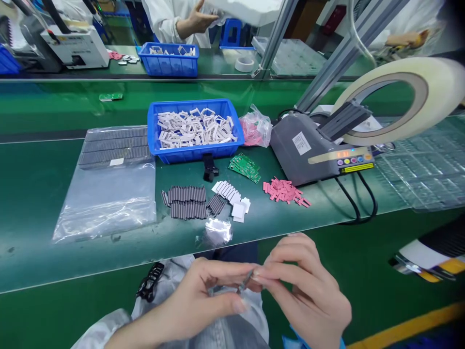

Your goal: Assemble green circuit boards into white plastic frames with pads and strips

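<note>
Above my lap, in front of the bench edge, my left hand (212,288) pinches a small thin grey part (245,282) between thumb and forefinger. The thumb and fingertips of my right hand (303,286) are closed at the part's upper end, and my fingers hide much of it. Nearest on the bench is a small pile of clear film pieces (218,231). Behind it lie rows of dark grey strips (187,202), white square pads (239,210), green circuit boards (245,167) and a heap of pink pieces (285,190).
A blue bin (196,152) of white plastic frames stands at the back, beside a bag of pink pieces (256,127). Left lies a plastic bag of strips (109,189). A tape dispenser (305,145) with a large roll stands right. Across the bench, a person's hand (198,22) shows.
</note>
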Motion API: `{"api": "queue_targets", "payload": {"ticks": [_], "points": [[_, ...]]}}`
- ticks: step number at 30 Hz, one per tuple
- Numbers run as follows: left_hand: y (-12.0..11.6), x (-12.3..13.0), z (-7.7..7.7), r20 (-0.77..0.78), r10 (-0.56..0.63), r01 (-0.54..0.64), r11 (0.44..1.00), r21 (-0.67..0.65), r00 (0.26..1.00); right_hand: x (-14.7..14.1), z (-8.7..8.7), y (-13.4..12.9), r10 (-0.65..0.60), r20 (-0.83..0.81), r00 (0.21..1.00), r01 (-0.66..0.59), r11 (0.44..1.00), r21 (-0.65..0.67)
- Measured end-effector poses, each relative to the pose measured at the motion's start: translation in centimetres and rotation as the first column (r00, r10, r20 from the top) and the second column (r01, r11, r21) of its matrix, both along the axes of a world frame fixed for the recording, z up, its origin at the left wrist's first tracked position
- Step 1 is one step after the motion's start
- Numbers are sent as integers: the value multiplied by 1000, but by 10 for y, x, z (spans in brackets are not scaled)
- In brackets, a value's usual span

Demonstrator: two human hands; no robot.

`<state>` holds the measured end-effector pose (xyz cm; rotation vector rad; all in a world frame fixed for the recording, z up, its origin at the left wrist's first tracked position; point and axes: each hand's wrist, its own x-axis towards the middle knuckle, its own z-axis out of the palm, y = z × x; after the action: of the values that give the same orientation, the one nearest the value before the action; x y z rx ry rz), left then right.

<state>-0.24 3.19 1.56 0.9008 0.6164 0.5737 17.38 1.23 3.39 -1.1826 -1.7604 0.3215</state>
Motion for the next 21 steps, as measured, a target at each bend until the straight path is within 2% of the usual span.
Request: {"api": "queue_targets", "payload": {"ticks": [8,21], "points": [[0,-3,9,-39,22,-22,1000,15,999,-1,1,0,4,1,1000,-4,1000,-9],[-2,-5,12,-81,51,-45,996,74,995,-1,1,-3,12,27,1000,-12,1000,2]]}}
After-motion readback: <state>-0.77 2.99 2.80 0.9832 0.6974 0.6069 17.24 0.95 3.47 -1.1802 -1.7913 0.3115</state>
